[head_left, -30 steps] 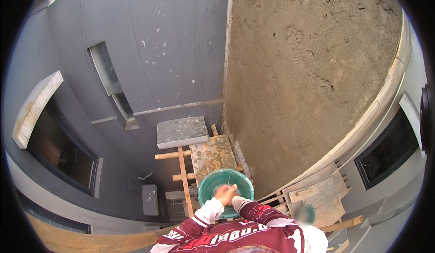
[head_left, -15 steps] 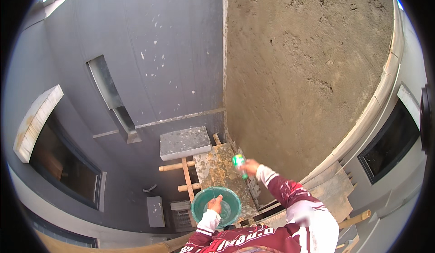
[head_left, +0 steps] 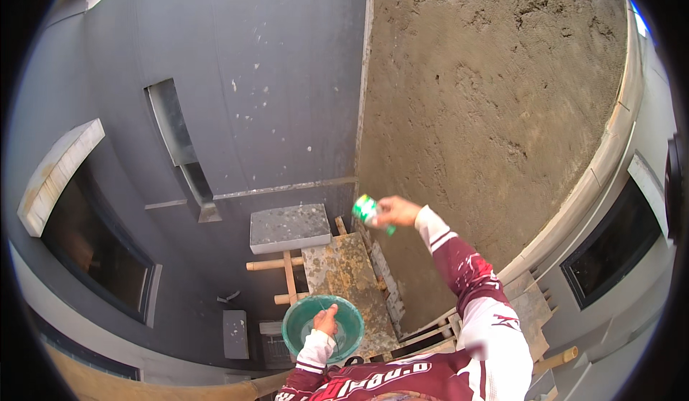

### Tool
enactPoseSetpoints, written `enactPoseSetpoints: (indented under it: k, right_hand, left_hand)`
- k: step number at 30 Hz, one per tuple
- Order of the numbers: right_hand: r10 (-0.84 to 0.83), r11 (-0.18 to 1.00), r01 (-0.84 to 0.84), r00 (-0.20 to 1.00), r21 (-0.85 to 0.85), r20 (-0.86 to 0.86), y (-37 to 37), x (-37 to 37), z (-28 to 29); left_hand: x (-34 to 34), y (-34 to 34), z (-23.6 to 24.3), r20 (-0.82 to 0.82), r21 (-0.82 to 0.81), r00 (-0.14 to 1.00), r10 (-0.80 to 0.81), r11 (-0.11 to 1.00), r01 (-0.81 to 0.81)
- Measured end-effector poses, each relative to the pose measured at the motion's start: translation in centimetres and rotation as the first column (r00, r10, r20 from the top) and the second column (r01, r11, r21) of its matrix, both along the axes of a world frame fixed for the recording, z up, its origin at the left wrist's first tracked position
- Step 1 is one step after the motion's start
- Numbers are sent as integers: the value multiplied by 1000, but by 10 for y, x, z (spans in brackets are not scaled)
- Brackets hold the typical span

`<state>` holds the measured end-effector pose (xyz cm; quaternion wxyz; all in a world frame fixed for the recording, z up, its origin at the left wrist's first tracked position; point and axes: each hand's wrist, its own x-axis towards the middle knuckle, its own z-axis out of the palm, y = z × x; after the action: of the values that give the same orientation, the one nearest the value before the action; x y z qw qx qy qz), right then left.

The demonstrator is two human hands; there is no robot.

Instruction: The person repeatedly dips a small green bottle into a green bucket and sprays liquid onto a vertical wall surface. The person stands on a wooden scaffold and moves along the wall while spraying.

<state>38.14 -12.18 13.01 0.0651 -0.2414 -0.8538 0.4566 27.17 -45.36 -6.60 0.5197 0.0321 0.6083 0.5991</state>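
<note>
My right hand (head_left: 395,211) is raised in front of the wet plastered wall (head_left: 488,99), its fingers wrapped round a small green-and-white container (head_left: 366,206), tilted; its exact kind is unclear. Lower and to the left, my left hand (head_left: 326,320) grips what looks like the thin handle of a green plastic bucket (head_left: 298,311), which has liquid in it. The bucket hangs or sits over a stained board (head_left: 330,261); whether it rests on the board I cannot tell.
A grey slab (head_left: 287,225), bamboo poles (head_left: 267,265) and wooden battens form scaffolding below. A grey wall (head_left: 287,85) with a narrow opening is at left, with windows at both sides (head_left: 93,243). Boards (head_left: 531,308) lie at lower right, above a drop.
My two hands were together at the bucket. My right hand has since moved up and leftward to the plaster wall with the green container; my left hand and bucket shifted slightly left.
</note>
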Motion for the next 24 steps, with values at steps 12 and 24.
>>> enactPoseSetpoints:
  k: [12,24]
  right_hand:
    - [-75,901,-236,741,363,668,-210,13,-270]
    - [26,975,-118,901,187,433,-205,72,-369]
  left_hand:
    - [44,23,69,-86,63,936,-342,935,348]
    - [76,38,67,-125,30,890,-439,895,445]
